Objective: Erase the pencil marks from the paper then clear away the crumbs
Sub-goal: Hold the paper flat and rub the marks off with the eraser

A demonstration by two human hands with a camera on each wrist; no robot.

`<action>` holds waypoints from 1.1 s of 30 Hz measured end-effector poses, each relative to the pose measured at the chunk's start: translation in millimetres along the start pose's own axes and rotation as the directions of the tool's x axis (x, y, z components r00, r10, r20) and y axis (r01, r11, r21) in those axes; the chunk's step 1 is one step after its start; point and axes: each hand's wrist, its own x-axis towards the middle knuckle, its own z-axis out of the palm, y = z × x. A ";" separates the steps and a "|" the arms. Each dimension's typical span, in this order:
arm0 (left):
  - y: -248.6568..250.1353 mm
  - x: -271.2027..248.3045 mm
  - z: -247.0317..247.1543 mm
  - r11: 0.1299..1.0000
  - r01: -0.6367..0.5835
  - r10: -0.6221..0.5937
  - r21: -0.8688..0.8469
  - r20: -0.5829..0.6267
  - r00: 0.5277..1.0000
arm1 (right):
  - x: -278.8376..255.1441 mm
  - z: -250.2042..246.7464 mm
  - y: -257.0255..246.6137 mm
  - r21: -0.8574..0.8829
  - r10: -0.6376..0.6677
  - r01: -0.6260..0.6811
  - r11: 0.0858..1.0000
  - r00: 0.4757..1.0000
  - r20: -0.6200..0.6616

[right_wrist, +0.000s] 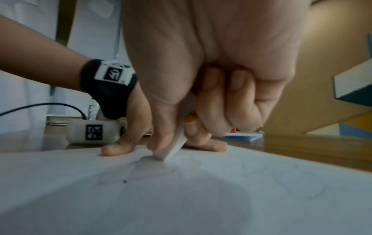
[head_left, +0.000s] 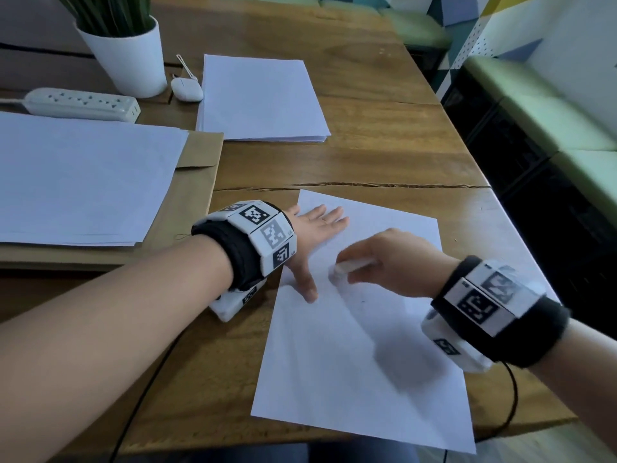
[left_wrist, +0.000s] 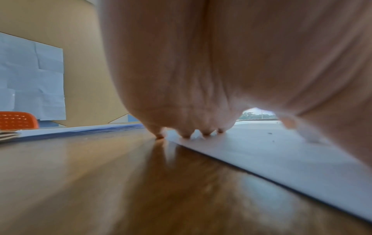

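Observation:
A white sheet of paper (head_left: 350, 345) lies on the wooden table (head_left: 384, 135) in front of me. My left hand (head_left: 317, 235) lies flat on its upper left part, fingers spread, thumb pressing down. My right hand (head_left: 384, 259) grips a white eraser (head_left: 350, 266) whose lower corner touches the paper just right of the left thumb. In the right wrist view the eraser (right_wrist: 175, 146) meets the paper (right_wrist: 201, 198) beside faint pencil lines and a dark crumb (right_wrist: 124, 181). The left wrist view shows my flat left hand (left_wrist: 193, 133) on the paper's edge (left_wrist: 281, 159).
A stack of blank sheets (head_left: 260, 98) lies further back. A larger paper pile (head_left: 80, 182) on a brown envelope (head_left: 200, 182) sits to the left. A power strip (head_left: 83, 103), a potted plant (head_left: 127, 55) and a small white case (head_left: 187, 89) stand behind. The table's right edge (head_left: 521, 248) is close.

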 end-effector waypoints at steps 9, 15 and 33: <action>1.0 -0.8 -0.4 1.000 0.004 -0.005 -0.013 -0.015 1.000 | 8.8 -0.1 -1.7 0.038 0.017 -0.014 0.999 0.997 -0.075; 1.0 -0.7 -0.4 1.000 0.008 -0.008 -0.007 0.007 1.000 | 2.6 -10.9 -4.9 -0.036 0.005 -0.001 0.999 0.993 0.115; 0.3 -0.9 0.5 1.000 0.002 -0.002 0.010 -0.004 1.000 | -8.8 12.4 -4.8 0.117 -0.011 0.015 0.993 0.999 -0.039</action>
